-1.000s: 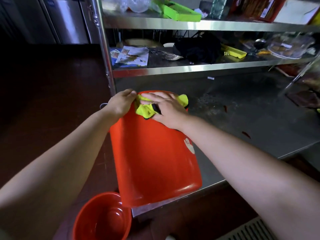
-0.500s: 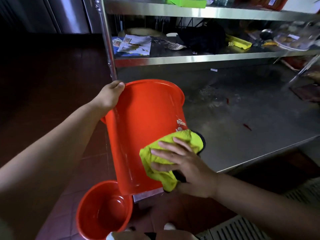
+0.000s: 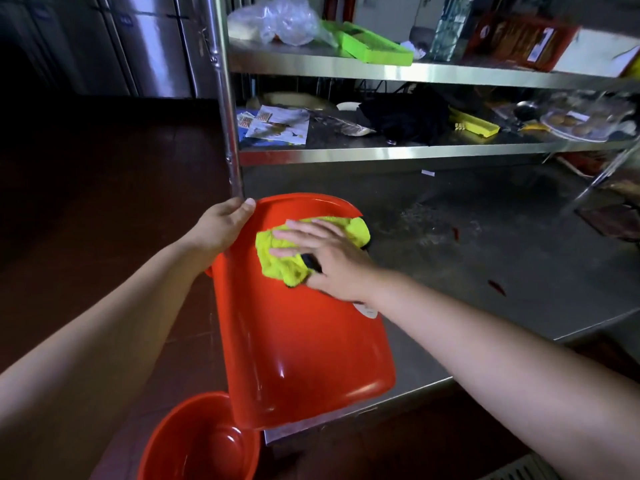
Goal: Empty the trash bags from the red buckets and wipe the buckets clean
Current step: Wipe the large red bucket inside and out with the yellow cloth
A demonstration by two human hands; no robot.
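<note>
A red bucket [image 3: 298,341] lies tilted on the near left corner of the steel table [image 3: 502,244], its base toward me and its rim away. My left hand [image 3: 221,226] grips the far left of the rim. My right hand [image 3: 332,261] presses a yellow cloth [image 3: 277,261] with flat, spread fingers against the bucket's outer wall, just below the rim. A second red bucket [image 3: 201,441] stands upright on the floor at the lower left, with nothing visible inside it.
A steel shelf rack [image 3: 381,154] rises behind the table, its post [image 3: 225,116] right by my left hand. Its shelves carry papers, a black bag, green and yellow trays and plastic wrap. Dark red floor tiles lie to the left. Small red scraps dot the tabletop.
My right hand slid the cloth from the rim down the bucket's wall toward its base, then back up near the rim. My left hand kept its grip on the rim.
</note>
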